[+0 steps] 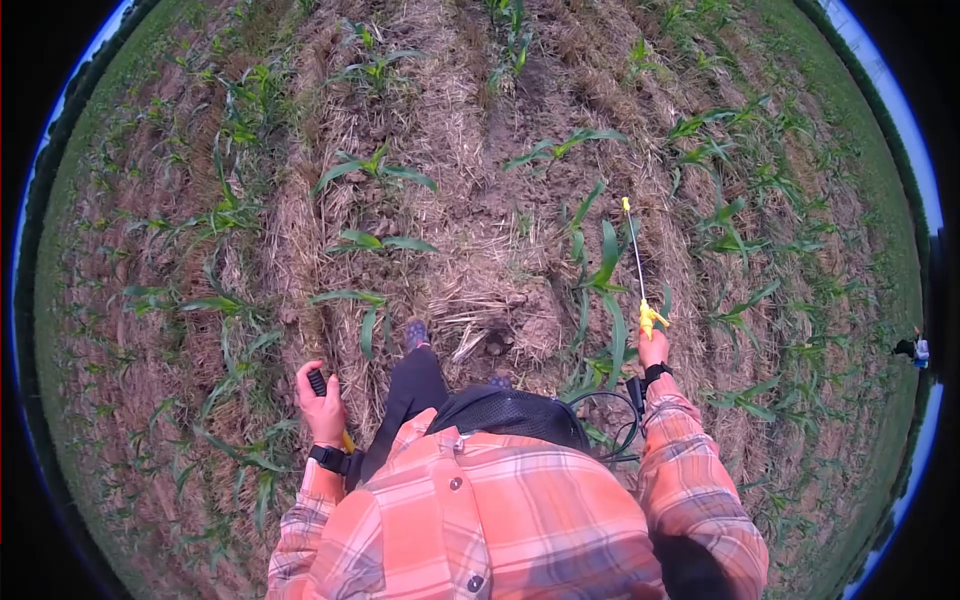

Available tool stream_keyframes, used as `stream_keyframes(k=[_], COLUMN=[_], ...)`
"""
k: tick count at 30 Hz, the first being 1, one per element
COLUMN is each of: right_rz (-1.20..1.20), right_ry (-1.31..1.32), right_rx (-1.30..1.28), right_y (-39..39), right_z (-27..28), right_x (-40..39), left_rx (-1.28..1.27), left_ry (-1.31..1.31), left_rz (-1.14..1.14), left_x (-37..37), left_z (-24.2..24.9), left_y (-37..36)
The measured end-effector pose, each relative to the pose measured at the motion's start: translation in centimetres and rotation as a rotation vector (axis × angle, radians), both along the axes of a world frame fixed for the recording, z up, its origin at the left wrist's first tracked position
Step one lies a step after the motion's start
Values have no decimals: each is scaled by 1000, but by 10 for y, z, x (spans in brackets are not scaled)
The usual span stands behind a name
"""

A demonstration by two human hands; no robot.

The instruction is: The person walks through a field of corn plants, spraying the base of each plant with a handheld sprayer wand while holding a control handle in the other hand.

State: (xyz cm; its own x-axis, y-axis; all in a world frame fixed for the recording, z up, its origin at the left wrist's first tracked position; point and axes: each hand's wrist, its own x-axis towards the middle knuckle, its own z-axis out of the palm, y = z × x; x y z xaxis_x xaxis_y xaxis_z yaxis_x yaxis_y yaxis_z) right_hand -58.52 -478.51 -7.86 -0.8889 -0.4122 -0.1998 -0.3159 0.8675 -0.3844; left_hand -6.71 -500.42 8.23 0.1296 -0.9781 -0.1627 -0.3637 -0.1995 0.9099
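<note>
My right hand [653, 349] is closed round the grip of a spray wand [640, 262], which has a yellow handle, a thin metal tube and a yellow nozzle. The wand points forward over the soil, close to corn plants [606, 262]. A black hose [627, 440] loops beside that wrist. Down at the left, my left hand [322, 405] wraps round a black ribbed lever handle [317, 382]; a bit of yellow shows below it near the wrist. What the lever joins is hidden behind my arm and body.
Rows of young corn [375, 168] run away on both sides, with dry straw [470, 325] and brown soil between. One shoe [416, 334] of mine is on the ground between two rows. Another person [918, 348] stands far off at the right edge.
</note>
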Motion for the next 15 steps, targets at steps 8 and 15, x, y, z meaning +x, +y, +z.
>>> stream_keyframes(k=[8, 15], right_rz=[206, 526], right_ry=[-88, -288], right_rx=[79, -1], right_y=[-105, -235], right_z=[5, 32], right_x=[65, 153], left_rx=[19, 77], left_ry=[154, 209], left_rz=[-76, 19], left_x=[0, 32], left_z=[-14, -14], left_y=[-95, -158])
